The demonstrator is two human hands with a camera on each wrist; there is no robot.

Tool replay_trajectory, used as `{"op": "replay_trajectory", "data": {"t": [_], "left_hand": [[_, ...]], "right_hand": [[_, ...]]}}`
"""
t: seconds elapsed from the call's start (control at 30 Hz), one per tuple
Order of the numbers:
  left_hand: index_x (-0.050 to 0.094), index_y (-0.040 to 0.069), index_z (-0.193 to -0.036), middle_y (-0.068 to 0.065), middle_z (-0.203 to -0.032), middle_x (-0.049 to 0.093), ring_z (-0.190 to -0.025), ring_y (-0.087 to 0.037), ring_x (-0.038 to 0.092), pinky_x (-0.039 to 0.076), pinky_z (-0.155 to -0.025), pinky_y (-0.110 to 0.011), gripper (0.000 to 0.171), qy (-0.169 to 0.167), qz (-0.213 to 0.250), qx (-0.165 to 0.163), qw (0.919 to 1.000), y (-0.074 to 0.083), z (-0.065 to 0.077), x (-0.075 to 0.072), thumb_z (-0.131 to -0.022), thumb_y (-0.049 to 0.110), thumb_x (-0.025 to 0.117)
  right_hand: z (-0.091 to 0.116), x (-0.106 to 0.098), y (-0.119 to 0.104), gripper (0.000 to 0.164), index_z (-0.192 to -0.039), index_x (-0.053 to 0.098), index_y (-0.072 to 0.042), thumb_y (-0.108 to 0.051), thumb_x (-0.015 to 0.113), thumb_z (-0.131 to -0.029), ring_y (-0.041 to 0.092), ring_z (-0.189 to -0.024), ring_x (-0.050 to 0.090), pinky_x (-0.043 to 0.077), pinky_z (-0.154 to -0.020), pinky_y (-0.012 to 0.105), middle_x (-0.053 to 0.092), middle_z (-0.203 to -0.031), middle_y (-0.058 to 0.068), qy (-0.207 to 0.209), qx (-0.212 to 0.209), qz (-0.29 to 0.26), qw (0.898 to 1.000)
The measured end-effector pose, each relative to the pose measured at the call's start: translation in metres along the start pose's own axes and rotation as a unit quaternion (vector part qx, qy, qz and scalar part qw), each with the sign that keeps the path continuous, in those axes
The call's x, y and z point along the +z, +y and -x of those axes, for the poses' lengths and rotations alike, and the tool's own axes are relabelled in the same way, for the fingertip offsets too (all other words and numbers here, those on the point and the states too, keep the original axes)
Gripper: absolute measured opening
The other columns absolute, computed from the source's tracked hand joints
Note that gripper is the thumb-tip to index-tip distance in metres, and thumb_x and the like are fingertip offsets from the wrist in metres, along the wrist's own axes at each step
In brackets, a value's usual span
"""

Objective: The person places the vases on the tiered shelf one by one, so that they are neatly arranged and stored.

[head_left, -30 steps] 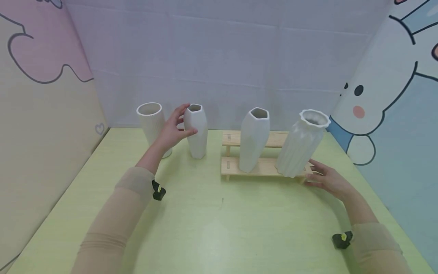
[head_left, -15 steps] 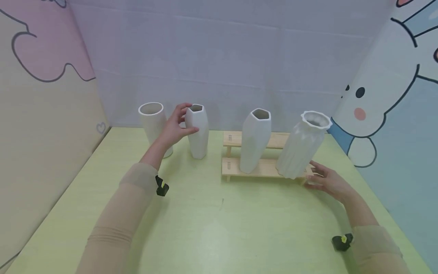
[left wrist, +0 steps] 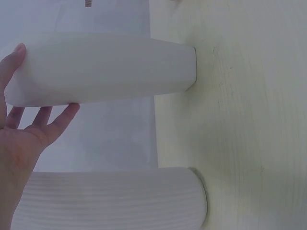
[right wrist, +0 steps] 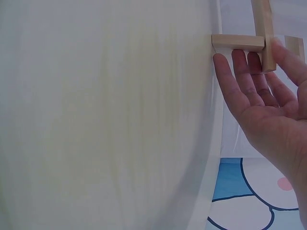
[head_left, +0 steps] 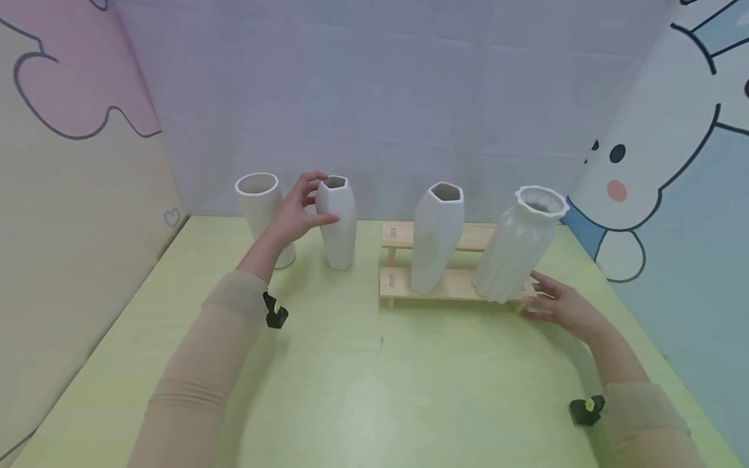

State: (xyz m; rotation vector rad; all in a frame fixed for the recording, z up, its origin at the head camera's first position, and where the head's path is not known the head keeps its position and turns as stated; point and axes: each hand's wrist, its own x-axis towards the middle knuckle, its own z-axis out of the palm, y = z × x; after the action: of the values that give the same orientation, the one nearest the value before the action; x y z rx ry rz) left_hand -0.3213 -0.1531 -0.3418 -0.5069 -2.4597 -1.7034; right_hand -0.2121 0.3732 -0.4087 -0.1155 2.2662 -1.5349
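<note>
My left hand (head_left: 295,218) grips a white faceted vase (head_left: 339,231) near its top, thumb on the front and fingers along the left side and rim. This vase is upright, its base at the table; the left wrist view shows the thumb (left wrist: 14,60) against its wall. At the right end of a two-step wooden stand (head_left: 398,283), my right hand (head_left: 564,309) holds the lower board, thumb on top and fingers beneath, beside the leg (right wrist: 238,41). On that board stand another faceted white vase (head_left: 437,240) and a fluted white vase with a wavy rim (head_left: 517,250).
A ribbed white cylindrical vase (head_left: 257,201) stands left of the gripped one, partly behind my left hand and forearm. The pale green table (head_left: 363,383) meets a light cloth backdrop (head_left: 374,97) at the back. Printed panels flank both sides.
The view shifts slightly with the head. Both hands keep their places, the left at the faceted vase and the right at the stand, and the vases stay put.
</note>
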Motion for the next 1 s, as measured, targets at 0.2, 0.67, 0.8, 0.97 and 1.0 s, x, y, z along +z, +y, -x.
{"op": "replay_trajectory", "data": {"t": [0.2,0.67,0.8,0.97,1.0], "left_hand": [[0.037,0.024,-0.134,-0.010,-0.144,0.041,-0.123,-0.035,0.047,0.045,-0.094,-0.054,0.077,-0.003,0.001,-0.007,1.0000,0.002,-0.002,-0.001,-0.072,0.012,0.082],[0.040,0.022,-0.131,-0.011,-0.141,0.045,-0.118,-0.036,0.051,0.048,-0.091,-0.052,0.077,0.018,-0.022,0.003,0.9996,0.021,-0.007,0.001,-0.069,0.009,0.084],[0.039,0.023,-0.132,-0.009,-0.141,0.045,-0.119,-0.036,0.051,0.048,-0.090,-0.052,0.078,0.023,-0.034,-0.007,0.9991,0.031,-0.009,0.000,-0.069,0.012,0.084],[0.037,0.024,-0.132,-0.008,-0.141,0.044,-0.120,-0.036,0.050,0.048,-0.091,-0.052,0.078,0.033,-0.037,-0.021,0.9986,0.043,-0.012,0.001,-0.071,0.013,0.084],[0.036,0.025,-0.132,-0.007,-0.141,0.044,-0.120,-0.035,0.050,0.048,-0.092,-0.051,0.079,0.035,-0.039,-0.024,0.9984,0.046,-0.013,0.000,-0.071,0.013,0.083]], "right_hand": [[0.001,0.000,-0.002,0.083,-0.151,-0.002,-0.009,-0.021,0.058,-0.095,0.049,-0.137,0.013,0.049,-0.093,0.041,0.001,-0.152,0.031,-0.001,0.000,0.001,1.000],[0.001,0.000,-0.005,0.083,-0.151,0.000,-0.009,-0.019,0.059,-0.094,0.049,-0.137,0.014,0.049,-0.092,0.041,0.000,-0.153,0.029,0.000,-0.003,0.001,1.000],[0.001,0.000,-0.005,0.081,-0.151,0.001,-0.008,-0.019,0.058,-0.095,0.047,-0.136,0.018,0.050,-0.092,0.040,0.002,-0.154,0.029,-0.002,-0.011,0.003,1.000],[0.000,0.000,-0.004,0.081,-0.151,0.001,-0.008,-0.020,0.058,-0.095,0.048,-0.136,0.019,0.050,-0.092,0.040,0.002,-0.153,0.029,0.001,-0.007,-0.003,1.000],[0.000,0.000,-0.004,0.081,-0.151,0.000,-0.008,-0.020,0.058,-0.095,0.048,-0.136,0.018,0.050,-0.092,0.040,0.002,-0.153,0.030,0.000,-0.007,-0.004,1.000]]}}
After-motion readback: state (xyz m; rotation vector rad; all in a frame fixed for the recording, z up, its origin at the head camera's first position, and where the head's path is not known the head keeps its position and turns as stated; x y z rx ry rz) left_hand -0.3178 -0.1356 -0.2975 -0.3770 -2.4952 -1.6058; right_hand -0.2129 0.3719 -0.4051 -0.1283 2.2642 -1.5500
